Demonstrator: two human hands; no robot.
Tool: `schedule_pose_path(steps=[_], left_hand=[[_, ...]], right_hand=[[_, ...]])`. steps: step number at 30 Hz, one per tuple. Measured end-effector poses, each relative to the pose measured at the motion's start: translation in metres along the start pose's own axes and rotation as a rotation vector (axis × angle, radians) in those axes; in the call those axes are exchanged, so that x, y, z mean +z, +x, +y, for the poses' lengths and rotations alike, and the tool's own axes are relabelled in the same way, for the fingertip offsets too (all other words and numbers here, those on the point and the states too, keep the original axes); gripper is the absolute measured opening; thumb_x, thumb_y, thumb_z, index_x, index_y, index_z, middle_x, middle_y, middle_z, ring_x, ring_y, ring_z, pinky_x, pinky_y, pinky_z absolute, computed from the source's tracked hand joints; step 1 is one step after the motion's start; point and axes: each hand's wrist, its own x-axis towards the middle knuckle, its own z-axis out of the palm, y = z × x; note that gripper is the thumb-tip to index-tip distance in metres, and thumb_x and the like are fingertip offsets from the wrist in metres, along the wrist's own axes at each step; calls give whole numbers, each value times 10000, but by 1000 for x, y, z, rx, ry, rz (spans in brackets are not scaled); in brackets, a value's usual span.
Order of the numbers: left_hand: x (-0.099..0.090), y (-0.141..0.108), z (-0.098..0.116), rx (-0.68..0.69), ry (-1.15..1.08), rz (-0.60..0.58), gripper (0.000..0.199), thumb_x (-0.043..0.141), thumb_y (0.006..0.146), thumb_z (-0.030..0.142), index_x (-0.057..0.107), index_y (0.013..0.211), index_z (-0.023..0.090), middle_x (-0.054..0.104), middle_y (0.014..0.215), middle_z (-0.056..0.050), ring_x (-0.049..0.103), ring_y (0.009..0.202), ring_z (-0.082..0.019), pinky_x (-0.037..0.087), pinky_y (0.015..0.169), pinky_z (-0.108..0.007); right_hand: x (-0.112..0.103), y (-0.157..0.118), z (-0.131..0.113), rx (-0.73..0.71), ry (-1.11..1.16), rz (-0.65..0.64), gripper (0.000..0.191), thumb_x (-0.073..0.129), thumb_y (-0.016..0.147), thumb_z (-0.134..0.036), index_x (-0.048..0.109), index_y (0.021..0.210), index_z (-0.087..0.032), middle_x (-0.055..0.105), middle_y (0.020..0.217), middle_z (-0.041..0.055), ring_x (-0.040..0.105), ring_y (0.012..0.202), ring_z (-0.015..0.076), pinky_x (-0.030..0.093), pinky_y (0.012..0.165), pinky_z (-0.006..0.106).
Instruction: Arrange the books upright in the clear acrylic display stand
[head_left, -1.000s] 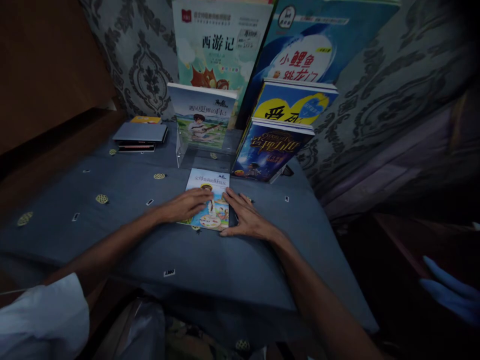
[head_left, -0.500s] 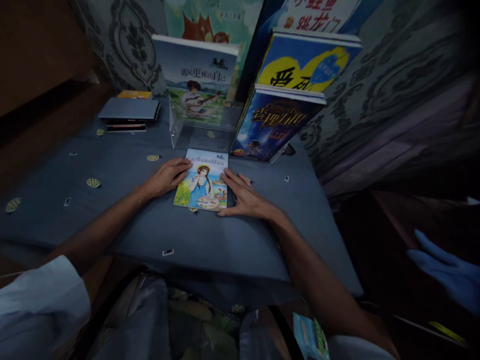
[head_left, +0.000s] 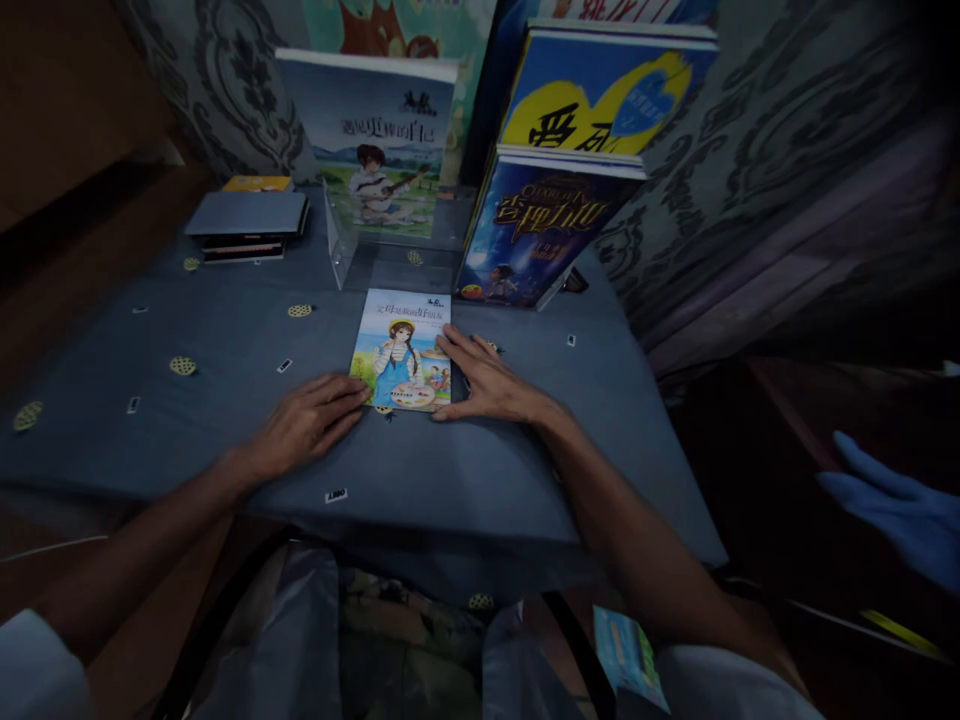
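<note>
Paperback [head_left: 401, 350] lies flat on the tablecloth [head_left: 240, 400], just in front of the clear stand [head_left: 375, 265]. Left hand [head_left: 311, 420] touches its lower-left corner, right hand [head_left: 484, 380] its right edge; fingers extended, 0 grip, probably steadying it. Title: 父母是我的好朋友. Stand props the guitar-cover book [head_left: 375, 160], presumably for display: 遇见更棒的自己. Dark-blue book [head_left: 547, 230]: 查理九世.

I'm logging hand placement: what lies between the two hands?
A book lying flat on the table, as the head view shows: the left hand is at its lower-left corner, the right hand at its right edge.
</note>
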Motion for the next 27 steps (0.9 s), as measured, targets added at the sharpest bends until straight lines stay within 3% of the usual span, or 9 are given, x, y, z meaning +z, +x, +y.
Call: schedule_pose_path(steps=[3,7,11,14,17,21,27], left_hand=[[10,6,4,48,1,-77,361,479,1033,267,609,1368,233,656,1331,-87,598,1252,-238,499,1085,-431],[23,32,21,145,-34,-141,408,475,1033,265,551,1432,232,628,1383,-93,548,1317,-242,458,1134,-450],[22,58,39,197,-87,-141,350,453,1039,278,634,1331,208,678,1292,-96,594,1248,-230,493,1089,-410],[18,67,38,198,-138,-148,337,433,1045,285,663,1285,227,689,1277,-81,619,1216,-207,509,1060,-379],[20,74,19,149,-128,-119,336,428,1041,297,675,1263,242,676,1313,-72,619,1226,-198,493,1078,-370],[27,88,-23,-19,-14,22,373,417,1022,310,656,1285,196,669,1311,-105,600,1252,-238,471,1106,-420],[38,102,-71,-256,97,47,464,396,994,313,579,1364,102,573,1423,-178,534,1322,-297,407,1155,-492]], right_hand=[[0,0,-1,-12,7,2,1286,661,665,-863,94,1638,-243,106,1711,108,61,1569,371,15,1263,597],[0,0,1,-18,17,-2,1285,659,680,-852,102,1636,-200,113,1704,156,70,1569,366,27,1259,600],[2,0,3,-37,24,12,1267,678,680,-834,116,1635,-221,115,1703,160,79,1569,362,37,1255,607],[2,-1,7,-49,31,11,1286,700,661,-829,120,1634,-221,116,1702,164,73,1571,356,28,1256,600],[-3,-4,6,-30,56,-13,1238,679,687,-828,183,1624,-189,134,1697,174,68,1571,355,50,1258,590],[-16,0,-11,-1,66,4,963,527,859,-775,325,1588,-178,223,1681,155,141,1564,341,130,1260,565],[-15,50,-47,-67,-111,60,659,372,1025,-567,454,1510,-128,378,1617,170,252,1542,295,121,1264,542]])
